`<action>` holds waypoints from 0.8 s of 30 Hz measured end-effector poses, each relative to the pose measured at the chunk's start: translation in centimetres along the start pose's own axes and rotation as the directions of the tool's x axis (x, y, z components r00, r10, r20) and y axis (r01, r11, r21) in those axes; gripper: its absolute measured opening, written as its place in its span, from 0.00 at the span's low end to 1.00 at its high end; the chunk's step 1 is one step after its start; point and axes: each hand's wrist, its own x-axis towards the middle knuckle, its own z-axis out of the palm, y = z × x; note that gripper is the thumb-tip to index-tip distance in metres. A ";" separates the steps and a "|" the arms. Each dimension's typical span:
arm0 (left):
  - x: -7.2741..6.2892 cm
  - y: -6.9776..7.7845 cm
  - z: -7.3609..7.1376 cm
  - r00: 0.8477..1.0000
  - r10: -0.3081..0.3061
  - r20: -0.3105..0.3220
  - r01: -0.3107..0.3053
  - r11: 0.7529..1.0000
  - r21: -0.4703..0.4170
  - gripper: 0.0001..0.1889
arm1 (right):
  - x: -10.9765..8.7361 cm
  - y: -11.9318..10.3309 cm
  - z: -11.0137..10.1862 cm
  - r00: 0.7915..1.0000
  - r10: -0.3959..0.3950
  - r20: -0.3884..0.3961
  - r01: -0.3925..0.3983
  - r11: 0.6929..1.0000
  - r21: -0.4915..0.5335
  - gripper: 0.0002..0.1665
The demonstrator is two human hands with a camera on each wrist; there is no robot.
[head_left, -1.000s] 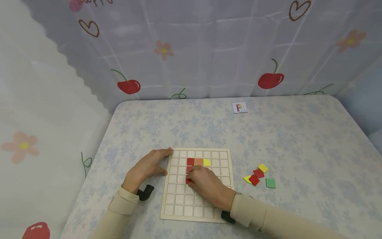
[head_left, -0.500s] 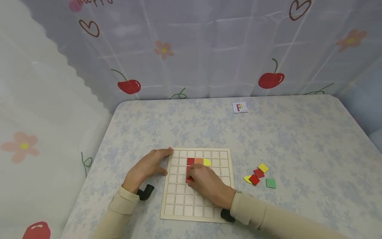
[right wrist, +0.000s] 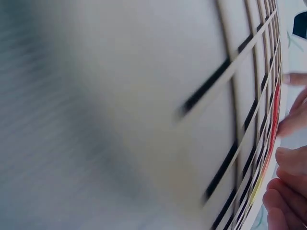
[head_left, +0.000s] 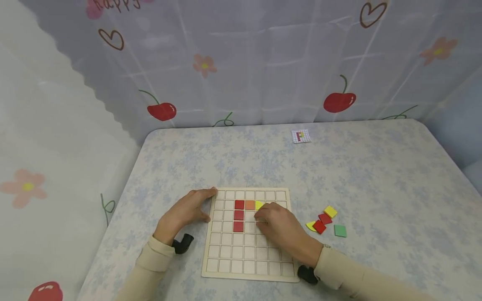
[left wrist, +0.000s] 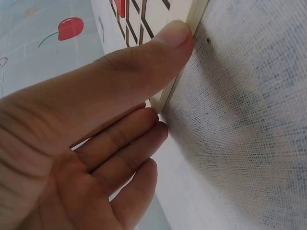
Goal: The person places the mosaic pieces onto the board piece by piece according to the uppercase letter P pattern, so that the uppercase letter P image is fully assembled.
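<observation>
A pale wooden grid board lies flat on the table. Three red square tiles form a column in it, with an orange square tile and a yellow tile right of the top one. My left hand rests against the board's left edge; in the left wrist view its thumb touches the rim and the other fingers stay loosely extended. My right hand is over the board's right half, fingers loosely bent, partly covering the yellow tile. No tile shows in its fingers in the right wrist view.
Right of the board lie a yellow square, two red squares, a curved yellow piece partly under one of them, and a green square. A small card with a coloured grid pattern lies near the table's back edge.
My right hand has left the lowest red tile and moved right across the board, uncovering the red column. My left hand has stayed at the board's edge. The view has shifted slightly.
</observation>
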 end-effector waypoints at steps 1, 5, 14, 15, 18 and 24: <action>0.0 0.0 0.0 1.000 0.001 0.001 -0.001 1.000 0.000 0.44 | -0.3 0.4 -0.2 1.000 0.021 -0.009 -0.021 1.000 -0.004 0.10; 0.0 -0.1 0.1 1.000 -0.002 0.001 0.002 1.000 0.006 0.44 | -1.7 1.8 -1.3 0.993 0.109 -0.039 -0.110 0.994 -0.027 0.12; 0.0 0.0 0.0 1.000 -0.028 0.002 0.028 0.999 0.021 0.44 | -5.3 4.9 -4.4 0.972 0.214 -0.097 -0.224 0.969 -0.102 0.15; 0.0 0.1 0.0 0.999 -0.032 0.002 0.032 0.999 0.026 0.44 | -5.7 5.2 -4.7 0.969 0.224 -0.102 -0.235 0.966 -0.109 0.15; 0.0 0.2 -0.1 0.999 -0.042 0.003 0.042 0.999 0.034 0.43 | -6.6 6.0 -5.3 0.961 0.246 -0.123 -0.262 0.956 -0.130 0.16; 0.0 0.4 -0.2 1.000 -0.020 0.013 0.020 1.000 0.006 0.44 | -7.8 6.8 -5.6 0.955 0.257 -0.151 -0.281 0.945 -0.169 0.17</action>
